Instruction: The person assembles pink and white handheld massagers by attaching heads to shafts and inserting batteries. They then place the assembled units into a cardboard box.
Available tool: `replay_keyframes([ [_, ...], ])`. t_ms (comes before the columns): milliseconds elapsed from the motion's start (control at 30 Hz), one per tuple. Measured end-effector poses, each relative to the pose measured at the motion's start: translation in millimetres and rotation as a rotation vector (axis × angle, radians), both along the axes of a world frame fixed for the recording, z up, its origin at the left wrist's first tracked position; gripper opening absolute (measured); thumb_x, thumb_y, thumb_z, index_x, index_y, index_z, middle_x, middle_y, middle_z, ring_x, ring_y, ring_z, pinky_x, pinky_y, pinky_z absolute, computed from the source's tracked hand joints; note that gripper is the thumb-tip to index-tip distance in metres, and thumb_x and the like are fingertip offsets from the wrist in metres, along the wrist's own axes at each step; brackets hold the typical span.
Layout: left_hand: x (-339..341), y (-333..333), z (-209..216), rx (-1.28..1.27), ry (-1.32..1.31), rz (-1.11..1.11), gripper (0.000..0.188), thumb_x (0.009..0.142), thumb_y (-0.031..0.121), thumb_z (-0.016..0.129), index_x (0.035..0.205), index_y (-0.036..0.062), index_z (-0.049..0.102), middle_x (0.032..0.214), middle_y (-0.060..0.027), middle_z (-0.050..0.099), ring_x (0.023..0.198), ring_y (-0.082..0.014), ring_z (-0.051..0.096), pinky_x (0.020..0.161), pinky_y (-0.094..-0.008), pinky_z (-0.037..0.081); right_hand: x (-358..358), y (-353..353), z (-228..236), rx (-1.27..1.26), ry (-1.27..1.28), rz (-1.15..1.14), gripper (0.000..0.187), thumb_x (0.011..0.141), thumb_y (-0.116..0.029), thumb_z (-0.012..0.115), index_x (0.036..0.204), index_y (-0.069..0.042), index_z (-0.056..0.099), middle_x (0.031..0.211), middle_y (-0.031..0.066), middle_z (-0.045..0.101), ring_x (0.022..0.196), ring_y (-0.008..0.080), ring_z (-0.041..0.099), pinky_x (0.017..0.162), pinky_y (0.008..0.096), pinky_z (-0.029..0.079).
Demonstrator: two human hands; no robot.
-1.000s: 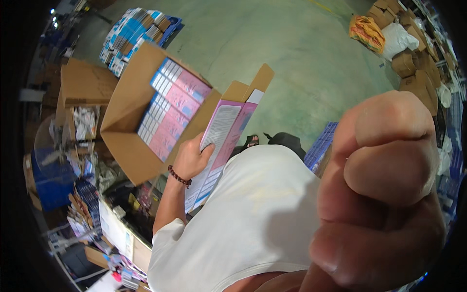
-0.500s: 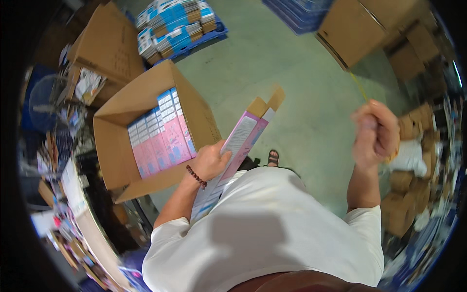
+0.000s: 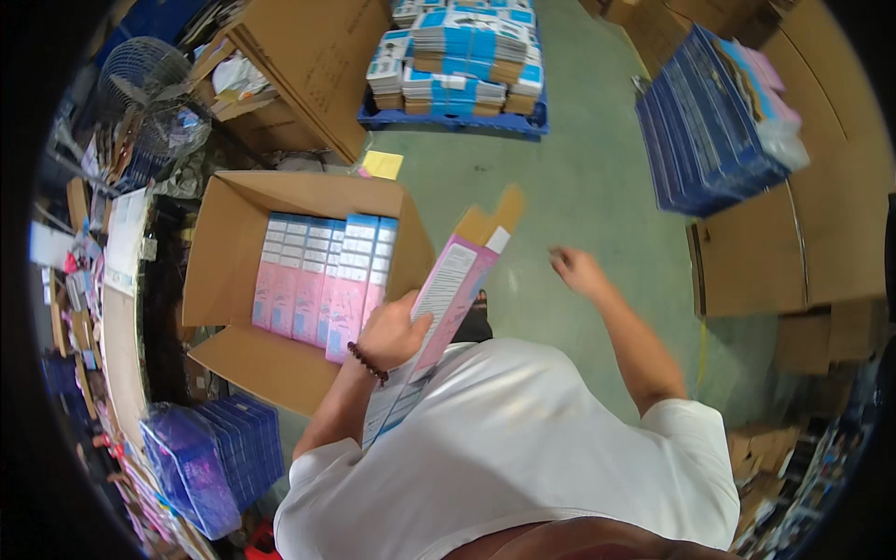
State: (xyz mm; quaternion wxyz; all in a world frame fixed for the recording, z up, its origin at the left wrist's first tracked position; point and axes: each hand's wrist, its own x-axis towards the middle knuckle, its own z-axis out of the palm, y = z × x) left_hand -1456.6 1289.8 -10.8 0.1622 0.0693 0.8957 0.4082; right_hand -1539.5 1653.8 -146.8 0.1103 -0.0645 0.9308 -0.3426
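A long pink and white carton (image 3: 453, 280) slants up beside my body, its brown end flaps standing open at the top. My left hand (image 3: 394, 333) is closed around its middle. Out over the floor to the right, my right hand (image 3: 579, 271) has its fingers curled together; a small dark spot shows at the fingertips, and I cannot make out what they hold, if anything. Left of my left hand stands a large open cardboard box (image 3: 224, 257). Several upright pink, white and blue cartons (image 3: 313, 299) are packed inside it, side by side.
Bundled printed cardboard (image 3: 467, 47) is stacked on a blue pallet (image 3: 448, 121) ahead. Blue crates (image 3: 709, 121) stand by large brown boxes (image 3: 747, 266) at right. A fan (image 3: 149, 84), a workbench (image 3: 121, 317) and wrapped blue crates (image 3: 210, 457) are on the left.
My right hand has swung inward from the far right toward the carton. The view has turned, so the large box and pallet sit differently. My left hand keeps hold of the pink carton.
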Motion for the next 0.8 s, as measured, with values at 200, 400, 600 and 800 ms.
replay_keyframes([
  [200,-85,1,2,-0.044,0.055,0.119,0.024,0.084,0.021,0.055,0.096,-0.0002,0.056,0.084,-0.0267,0.062,0.082,-0.0451,0.059,0.074,-0.0515,0.047,33,151,-158,0.169,-0.806,-0.213,0.021,0.080,-0.020,0.056,0.092,-0.006,0.066,0.080,0.0134,0.067,0.059,0.0254,0.064,0.052,0.0377,0.050],
  [400,-162,8,-25,-0.098,-0.032,0.299,0.031,0.083,0.020,0.056,0.107,0.0011,0.058,0.089,-0.0253,0.064,0.083,-0.0431,0.061,0.075,-0.0476,0.049,-8,280,-293,-0.189,-0.917,-0.314,0.024,0.086,-0.024,0.048,0.082,-0.005,0.063,0.069,0.0090,0.061,0.051,0.0222,0.056,0.042,0.0345,0.043],
  [600,-238,55,-20,-0.146,-0.113,0.491,0.025,0.084,0.021,0.055,0.098,0.0008,0.056,0.079,-0.0259,0.062,0.077,-0.0444,0.060,0.070,-0.0506,0.048,-371,186,-172,-0.430,-0.739,-0.272,0.025,0.083,-0.022,0.052,0.095,-0.002,0.061,0.072,0.0094,0.060,0.055,0.0235,0.054,0.043,0.0353,0.041],
  [800,-265,72,14,-0.165,-0.203,0.830,0.029,0.084,0.021,0.054,0.103,-0.0008,0.056,0.080,-0.0274,0.062,0.079,-0.0450,0.060,0.070,-0.0505,0.048,-607,1,-116,0.210,-0.181,0.508,0.027,0.086,-0.021,0.056,0.099,0.001,0.066,0.086,0.0170,0.067,0.076,0.0289,0.065,0.070,0.0365,0.051],
])
